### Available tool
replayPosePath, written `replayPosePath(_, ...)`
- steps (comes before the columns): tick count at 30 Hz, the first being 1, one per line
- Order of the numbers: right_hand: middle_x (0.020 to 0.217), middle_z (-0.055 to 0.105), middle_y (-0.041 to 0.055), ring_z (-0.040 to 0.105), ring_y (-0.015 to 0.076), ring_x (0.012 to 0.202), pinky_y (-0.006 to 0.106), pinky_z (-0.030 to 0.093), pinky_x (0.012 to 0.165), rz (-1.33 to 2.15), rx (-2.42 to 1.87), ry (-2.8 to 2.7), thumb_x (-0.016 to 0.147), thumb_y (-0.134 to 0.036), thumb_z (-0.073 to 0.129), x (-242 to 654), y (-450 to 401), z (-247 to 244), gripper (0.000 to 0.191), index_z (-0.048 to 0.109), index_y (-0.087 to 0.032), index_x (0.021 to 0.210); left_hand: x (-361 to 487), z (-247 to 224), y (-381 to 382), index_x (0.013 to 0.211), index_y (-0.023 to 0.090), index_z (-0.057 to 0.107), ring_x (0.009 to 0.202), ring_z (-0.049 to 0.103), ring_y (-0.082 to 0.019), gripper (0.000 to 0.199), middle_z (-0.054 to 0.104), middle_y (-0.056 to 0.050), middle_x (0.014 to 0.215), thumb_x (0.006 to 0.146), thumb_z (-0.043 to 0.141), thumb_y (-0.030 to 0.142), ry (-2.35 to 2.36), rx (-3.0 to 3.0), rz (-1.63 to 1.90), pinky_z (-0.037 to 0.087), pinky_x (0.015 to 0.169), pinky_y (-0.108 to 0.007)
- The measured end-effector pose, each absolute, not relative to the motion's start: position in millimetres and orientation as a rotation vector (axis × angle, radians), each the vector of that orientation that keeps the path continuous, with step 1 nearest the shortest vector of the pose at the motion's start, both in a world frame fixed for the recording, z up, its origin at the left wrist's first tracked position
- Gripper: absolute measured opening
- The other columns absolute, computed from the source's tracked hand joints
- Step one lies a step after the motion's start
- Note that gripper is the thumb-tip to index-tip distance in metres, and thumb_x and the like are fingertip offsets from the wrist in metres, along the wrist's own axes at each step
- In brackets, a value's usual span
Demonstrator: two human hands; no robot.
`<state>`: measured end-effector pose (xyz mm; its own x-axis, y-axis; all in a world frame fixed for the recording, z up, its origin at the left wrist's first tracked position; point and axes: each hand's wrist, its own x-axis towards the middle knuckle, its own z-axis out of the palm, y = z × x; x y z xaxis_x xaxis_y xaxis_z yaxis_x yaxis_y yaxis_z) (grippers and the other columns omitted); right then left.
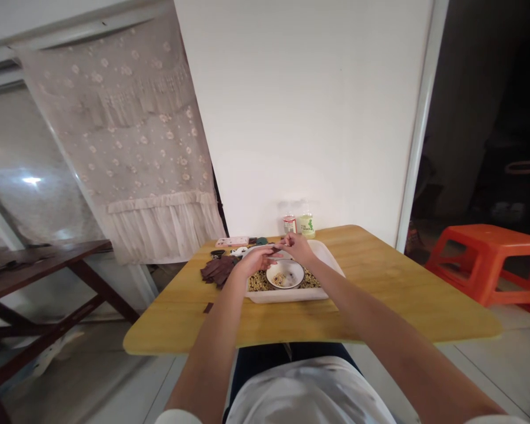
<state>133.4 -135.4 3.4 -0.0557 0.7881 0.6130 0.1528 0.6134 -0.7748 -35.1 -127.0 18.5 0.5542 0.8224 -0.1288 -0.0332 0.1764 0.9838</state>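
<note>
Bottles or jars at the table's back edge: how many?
2: a red-labelled container on the left and a green-printed container to its right, both near the white wall. Smaller ones could be hidden.

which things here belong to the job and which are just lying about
Likely in use, near the left hand and right hand:
white plastic tray of small yellowish pieces
round white bowl with dark rim
heap of flat dark brown strips

Probably lying about:
orange plastic stool
clear container with green print
flat pink rectangular object
</note>
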Motion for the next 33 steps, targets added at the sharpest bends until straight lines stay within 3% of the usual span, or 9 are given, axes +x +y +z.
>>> replayPosePath(12, 0.069, 0.064, -0.0003, 0.061, 0.016, 0.07, 0.027, 0.042, 0.061, 0.51, -0.871, -1.555, 0.064, -0.03, 0.06, 135.6, -136.9, 4.3, 0.027, 0.034, -0.022, 0.064, -37.0, 17.9, -124.1, 0.108, 0.017, 0.055, 0.06, 0.062, -0.012, 0.035, 0.066, -0.01, 0.094, 0.073, 0.055, 0.02, 0.749, 1.262, 0.699, 0.043, 0.049, -0.019)
replayPosePath(19, 0.064, 0.063, -0.0017, 0.056, 0.0142, 0.058, 0.025, 0.039, 0.054, 0.407, -0.985, -1.517, 0.062, -0.03, 0.061, 135.4, -138.5, 8.2, 0.03, 0.031, -0.022, 0.06, -36.1, 17.4, -124.4, 0.104, 0.017, 0.056, 0.058, 0.061, -0.012, 0.031, 0.067, -0.01, 0.091, 0.073, 0.054, 0.019, 0.776, 1.237, 0.707, 0.042, 0.047, -0.018)
replayPosePath(33, 0.06, 0.059, -0.0018, 0.056, 0.0151, 0.059, 0.024, 0.037, 0.052, 0.313, -1.03, -1.549, 0.061, -0.035, 0.062, 137.2, -135.5, 5.5, 0.032, 0.033, -0.021, 0.058, -33.8, 20.4, -127.7, 0.107, 0.016, 0.056, 0.057, 0.061, -0.012, 0.033, 0.067, -0.01, 0.091, 0.074, 0.053, 0.017, 0.774, 1.243, 0.71, 0.042, 0.048, -0.019)
